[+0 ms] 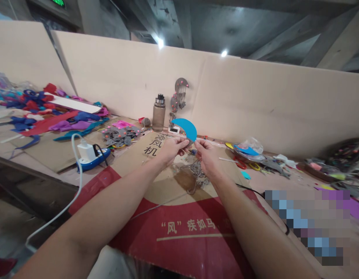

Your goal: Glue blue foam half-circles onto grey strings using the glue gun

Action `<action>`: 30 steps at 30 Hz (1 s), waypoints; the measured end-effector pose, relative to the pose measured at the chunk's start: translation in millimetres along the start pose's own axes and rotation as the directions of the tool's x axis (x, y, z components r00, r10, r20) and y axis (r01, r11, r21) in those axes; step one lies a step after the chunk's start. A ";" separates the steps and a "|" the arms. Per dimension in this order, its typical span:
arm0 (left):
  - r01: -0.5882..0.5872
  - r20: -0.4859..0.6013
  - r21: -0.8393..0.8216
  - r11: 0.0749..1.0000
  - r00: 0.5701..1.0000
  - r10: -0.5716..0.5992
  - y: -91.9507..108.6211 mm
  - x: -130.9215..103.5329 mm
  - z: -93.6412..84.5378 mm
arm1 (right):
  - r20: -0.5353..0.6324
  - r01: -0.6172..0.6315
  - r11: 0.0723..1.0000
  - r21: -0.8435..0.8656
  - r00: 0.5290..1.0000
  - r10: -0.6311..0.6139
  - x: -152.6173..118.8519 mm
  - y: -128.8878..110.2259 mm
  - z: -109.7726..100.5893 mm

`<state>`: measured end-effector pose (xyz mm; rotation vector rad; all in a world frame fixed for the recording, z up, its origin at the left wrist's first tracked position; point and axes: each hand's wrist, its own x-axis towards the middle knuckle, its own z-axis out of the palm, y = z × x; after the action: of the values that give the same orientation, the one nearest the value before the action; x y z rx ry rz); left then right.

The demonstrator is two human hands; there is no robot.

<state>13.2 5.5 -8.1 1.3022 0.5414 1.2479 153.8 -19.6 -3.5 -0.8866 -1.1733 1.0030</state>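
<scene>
My left hand (174,150) pinches a blue crescent-shaped piece (185,129), felt-like, near its lower end. The crescent stands up above my fingers, with a grey edge below it. Close to its right tip, the fingers of my right hand (206,155) are pressed together; what they hold is too small to make out. A tangle of grey cord (198,170) lies beneath my hands on a red and brown cardboard sheet (133,170). Behind the crescent, a hanging string of grey crescents (181,83) with pink dots is against the pale board.
A bottle (158,115) and a small white digital device (174,130) stand at the back. Coloured fabric scraps (63,120), grey pieces with pink dots (121,135) and a blue power strip (93,161) lie left. To the right are a dish (249,155) and yellow-handled scissors (255,166).
</scene>
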 end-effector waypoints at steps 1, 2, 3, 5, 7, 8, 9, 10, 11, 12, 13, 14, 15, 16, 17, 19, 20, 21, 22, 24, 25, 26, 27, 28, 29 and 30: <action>0.044 0.036 -0.058 0.997 0.998 -0.042 0.9 0.1 -0.6 | 0.037 -0.019 0.999 0.038 0.999 0.018 -0.3 -1.8 -0.4; 0.092 0.076 -0.106 0.990 0.994 -0.084 1.9 0.1 -1.6 | 0.082 -0.043 0.997 0.069 0.996 0.037 -0.4 -3.7 -1.2; 0.141 0.120 -0.142 0.980 0.985 -0.124 2.8 0.1 -2.9 | 0.133 -0.070 0.993 0.090 0.989 0.058 -0.5 -5.9 -2.3; 0.238 0.208 -0.176 0.955 0.957 -0.200 4.6 -0.3 -5.7 | 0.245 -0.126 0.987 0.097 0.964 0.099 -1.1 -10.9 -5.3; 0.316 0.279 -0.186 0.930 0.925 -0.258 6.0 -1.1 -7.9 | 0.353 -0.169 0.983 0.072 0.926 0.134 -2.1 -16.6 -8.6; 0.343 0.306 -0.186 0.921 0.911 -0.277 6.6 -1.6 -8.3 | 0.390 -0.181 0.982 0.059 0.909 0.144 -2.8 -19.4 -10.0; 0.358 0.322 -0.184 0.915 0.902 -0.288 7.1 -2.0 -8.3 | 0.411 -0.186 0.981 0.048 0.899 0.150 -3.2 -21.7 -11.1; 0.361 0.324 -0.179 0.915 0.900 -0.292 7.3 -2.4 -7.7 | 0.415 -0.183 0.982 0.040 0.898 0.150 -3.5 -23.3 -12.0; 0.351 0.316 -0.169 0.921 0.904 -0.287 7.3 -2.6 -6.8 | 0.403 -0.171 0.985 0.035 0.904 0.143 -3.3 -24.0 -12.6; 0.329 0.298 -0.153 0.932 0.914 -0.274 6.9 -2.5 -5.6 | 0.380 -0.153 0.988 0.031 0.916 0.130 -2.7 -23.7 -13.1; 0.298 0.274 -0.133 0.945 0.928 -0.254 6.0 -2.3 -4.4 | 0.350 -0.131 0.991 0.026 0.930 0.113 -1.7 -22.4 -13.4; 0.261 0.245 -0.112 0.959 0.942 -0.228 4.7 -1.9 -3.2 | 0.315 -0.107 0.994 0.019 0.944 0.096 -0.4 -20.2 -13.6; 0.218 0.213 -0.093 0.972 0.957 -0.194 3.1 -1.4 -2.2 | 0.278 -0.085 0.996 0.011 0.957 0.079 1.0 -17.6 -13.7; 0.176 0.182 -0.075 0.982 0.970 -0.160 1.2 -0.9 -1.6 | 0.243 -0.068 0.998 0.003 0.968 0.066 2.3 -14.7 -13.7; 0.140 0.155 -0.057 0.988 0.979 -0.130 -0.7 -0.4 -1.3 | 0.212 -0.057 0.998 -0.005 0.976 0.057 3.3 -12.1 -13.5; 0.084 0.131 -0.006 0.996 0.988 -0.082 -3.7 0.2 -1.3 | 0.163 -0.052 0.999 -0.015 0.985 0.054 4.4 -8.3 -12.8; 0.055 0.138 0.037 0.998 0.989 -0.059 -4.4 0.2 -1.5 | 0.145 -0.057 0.998 -0.015 0.988 0.058 4.4 -7.5 -12.1; 0.023 0.154 0.090 0.996 0.987 -0.036 -4.6 0.1 -1.5 | 0.135 -0.062 0.998 -0.013 0.989 0.063 4.1 -7.3 -11.2; -0.015 0.174 0.145 0.989 0.985 -0.010 -4.3 -0.1 -1.5 | 0.128 -0.067 0.998 -0.011 0.989 0.068 3.5 -7.7 -10.2; -0.097 0.201 0.234 0.967 0.978 0.049 -2.7 -0.4 -1.0 | 0.119 -0.069 0.998 -0.014 0.990 0.070 2.0 -9.5 -7.9; -0.128 0.205 0.263 0.956 0.976 0.074 -1.7 -0.5 -0.6 | 0.118 -0.066 0.998 -0.018 0.991 0.067 1.2 -10.5 -6.8; -0.150 0.203 0.286 0.947 0.975 0.093 -0.7 -0.4 -0.3 | 0.117 -0.061 0.998 -0.021 0.991 0.063 0.4 -11.3 -5.9; -0.164 0.198 0.306 0.938 0.974 0.106 0.1 -0.3 -0.1 | 0.117 -0.057 0.998 -0.025 0.991 0.060 -0.2 -11.9 -5.2; -0.173 0.191 0.329 0.929 0.975 0.114 0.8 -0.1 0.0 | 0.121 -0.052 0.998 -0.027 0.991 0.055 -0.7 -12.2 -4.6; -0.177 0.180 0.356 0.918 0.977 0.119 1.2 0.2 -0.2 | 0.130 -0.044 0.999 -0.031 0.990 0.047 -0.9 -12.0 -4.4; -0.179 0.165 0.386 0.905 0.979 0.123 1.4 0.5 -0.6 | 0.138 -0.032 0.999 -0.039 0.990 0.037 -0.9 -11.4 -4.4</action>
<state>12.3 5.8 -6.8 1.7909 0.6269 1.1998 159.7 -24.2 6.1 -0.8794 -1.3010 1.0885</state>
